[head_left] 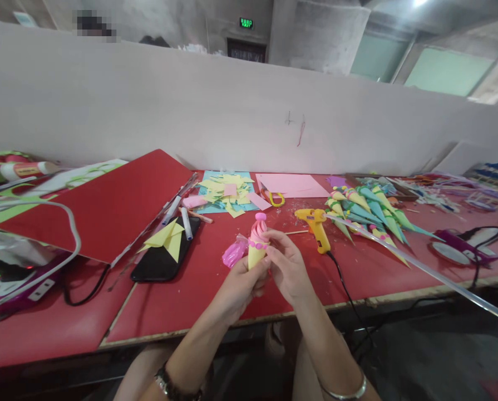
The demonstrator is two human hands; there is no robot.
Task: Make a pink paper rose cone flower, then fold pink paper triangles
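Clasping the yellow, pink-topped cone [255, 256] low down, the left hand [241, 289] holds it upright over the near side of the red table [169, 312]; the right hand [289, 267] touches its pink band with bent fingers; whether they pinch I cannot tell; a pink packet [233, 253] lies left, a yellow glue gun [317, 233] right.

The red table [157, 314] carries a yellow glue gun [319, 231], black phone [159, 269], pink paper [296, 186] and cones [368, 210].

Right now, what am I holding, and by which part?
A toy ice-cream cone: your left hand holds its yellow part; your right hand is at the pink band.
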